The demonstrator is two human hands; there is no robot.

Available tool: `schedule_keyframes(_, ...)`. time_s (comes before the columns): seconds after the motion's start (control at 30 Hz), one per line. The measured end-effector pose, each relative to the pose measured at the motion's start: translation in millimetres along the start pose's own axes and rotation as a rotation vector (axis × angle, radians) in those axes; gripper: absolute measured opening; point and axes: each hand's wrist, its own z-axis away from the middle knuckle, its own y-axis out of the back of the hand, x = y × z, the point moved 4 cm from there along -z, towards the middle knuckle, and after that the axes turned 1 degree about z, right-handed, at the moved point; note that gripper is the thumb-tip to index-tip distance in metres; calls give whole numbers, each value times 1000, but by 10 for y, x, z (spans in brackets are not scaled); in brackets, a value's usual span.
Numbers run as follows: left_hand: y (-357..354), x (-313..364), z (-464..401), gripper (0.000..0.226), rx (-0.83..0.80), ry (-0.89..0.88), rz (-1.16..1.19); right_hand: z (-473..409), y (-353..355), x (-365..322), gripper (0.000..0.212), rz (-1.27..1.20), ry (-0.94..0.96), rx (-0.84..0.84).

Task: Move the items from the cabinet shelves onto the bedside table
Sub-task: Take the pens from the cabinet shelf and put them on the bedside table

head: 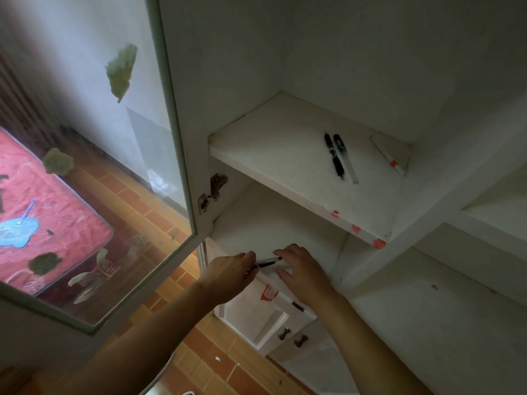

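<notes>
Pen on lower shelf: a slim black-and-white pen (pixel 266 262) is lying across the lower shelf (pixel 273 232), spanning the gap between the two hands; it is likely very light, stiff and smooth, so it may roll or slip if pinched at a tip
Left hand: the left hand (pixel 228 276) is reaching in at the pen's near, dark end, its fingers (pixel 248 259) curling together around that end; whether they are truly clamped on it I cannot tell
Right hand: the right hand (pixel 302 273) is resting flat and spread over the shelf, fingers apart, its fingertips touching the pen's far end; it is gripping nothing that I can see
Where to take hold: mid-barrel looks the safest place, pinched between thumb and forefinger, since the ends are narrow
Pens on upper shelf: two dark pens (pixel 338 156) are lying side by side and touching, and a white marker with an orange band (pixel 387 155) is sitting well apart from them near the right wall; all look light and rigid, easy to gather in one hand
Upper shelf edge: the upper shelf (pixel 285 155) is overhanging the hands, its front lip marked with red stickers (pixel 356 228), so wrists are needing to draw out low and forward
Glass door: the open door (pixel 168 109) is standing just beside the left forearm, narrowing room on that side
Open room: space toward the tiled floor (pixel 159 206) is looking free
Bedside surface: not in view
</notes>
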Motion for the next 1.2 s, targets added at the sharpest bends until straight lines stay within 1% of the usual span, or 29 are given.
schedule_keyframes(0.2,466,-65,138,13,58,50,33,9,341,-352,51,20,54,37)
schedule_keyframes(0.4,1040,-45,254,20,148,30,-61,35,760,-804,52,96,154,80)
schedule_keyframes(0.57,1596,56,286,22,204,-17,-94,104,1141,-1160,53,178,192,156)
schedule_keyframes(0.67,1930,112,293,23,264,-49,-138,188,1395,-1348,54,147,225,206)
schedule_keyframes(0.77,2199,184,248,24,326,-74,-162,231,1697,-1473,55,149,244,292)
schedule_keyframes(0.87,2390,279,117,25,386,-86,-188,189,1977,-1446,59,178,188,357)
schedule_keyframes(0.97,2486,374,-95,27,430,-109,-173,96,2144,-1294,57,246,64,379)
schedule_keyframes(1.2,2435,474,-693,31,424,-140,-166,-98,2219,-988,61,349,-165,404)
